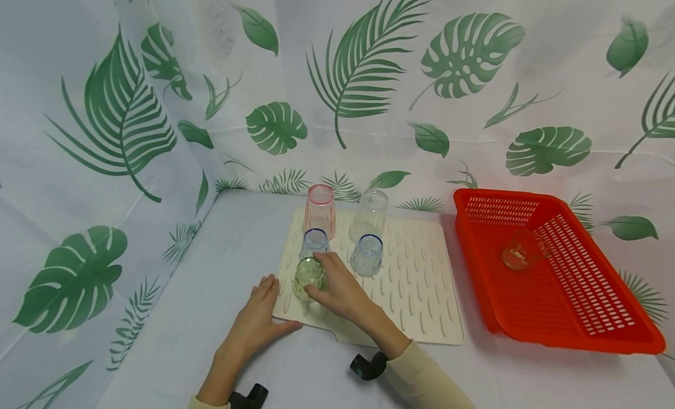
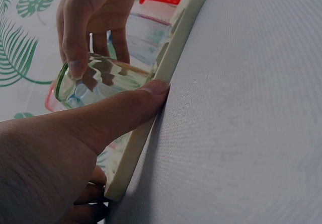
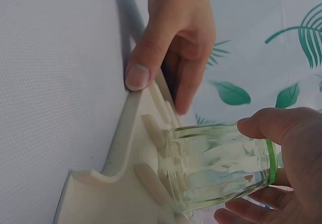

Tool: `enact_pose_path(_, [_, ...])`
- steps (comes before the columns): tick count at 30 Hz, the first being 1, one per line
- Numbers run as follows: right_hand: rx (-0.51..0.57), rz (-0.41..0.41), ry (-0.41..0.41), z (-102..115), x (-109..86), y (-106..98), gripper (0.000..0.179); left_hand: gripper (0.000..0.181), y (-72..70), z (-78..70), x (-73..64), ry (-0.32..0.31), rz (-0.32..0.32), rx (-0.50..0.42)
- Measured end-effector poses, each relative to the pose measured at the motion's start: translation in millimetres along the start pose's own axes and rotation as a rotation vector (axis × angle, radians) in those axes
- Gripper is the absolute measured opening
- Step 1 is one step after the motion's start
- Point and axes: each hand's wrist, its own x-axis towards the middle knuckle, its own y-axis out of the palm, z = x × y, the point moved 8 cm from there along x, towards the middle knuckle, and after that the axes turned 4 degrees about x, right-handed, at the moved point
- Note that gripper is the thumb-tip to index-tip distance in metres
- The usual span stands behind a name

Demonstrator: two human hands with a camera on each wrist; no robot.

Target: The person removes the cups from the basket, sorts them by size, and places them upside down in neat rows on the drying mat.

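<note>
A green-tinted drinking glass [image 1: 307, 278] stands at the front left of the cream drying mat [image 1: 422, 280]. My right hand [image 1: 345, 289] holds this glass near its top, thumb on one side and fingers on the other. At the mat's front left corner rests my left hand [image 1: 256, 312]; its thumb [image 2: 151, 89] lies along the mat's edge, the other fingers at its left side. Right behind the green glass is a small blue-rimmed glass [image 1: 315, 240], and another blue-rimmed glass [image 1: 367, 255] stands to its right. A tall pink glass [image 1: 320, 212] and a tall clear glass [image 1: 371, 215] stand at the back.
To the right of the mat is a red plastic basket [image 1: 485, 303] with perforated sides. A clear glass [image 1: 522, 254] lies tipped inside it. A white cloth with green leaves [image 1: 358, 75] hangs behind the white-covered table [image 1: 174, 338].
</note>
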Motion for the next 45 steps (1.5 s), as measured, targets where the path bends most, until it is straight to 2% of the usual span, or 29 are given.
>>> enact_pose_path(24, [0.001, 0.004, 0.002, 2, -3.3, -3, 0.069, 0.105, 0.0, -0.2, -0.6, 0.018, -0.012, 0.003])
enact_pose_path(34, [-0.005, -0.047, -0.009, 2, -7.0, -20, 0.07, 0.108, -1.2, -2.5, 0.4, 0.053, -0.039, 0.008])
enact_pose_path(42, [0.034, -0.054, 0.057, 1, -11.0, -39, 0.07, 0.108, -0.8, -1.6, -0.2, 0.029, -0.033, 0.024])
enact_pose_path(45, [0.037, -0.067, 0.069, 0, -13.1, -45, 0.069, 0.107, -1.5, -2.6, -0.3, 0.041, -0.05, 0.027])
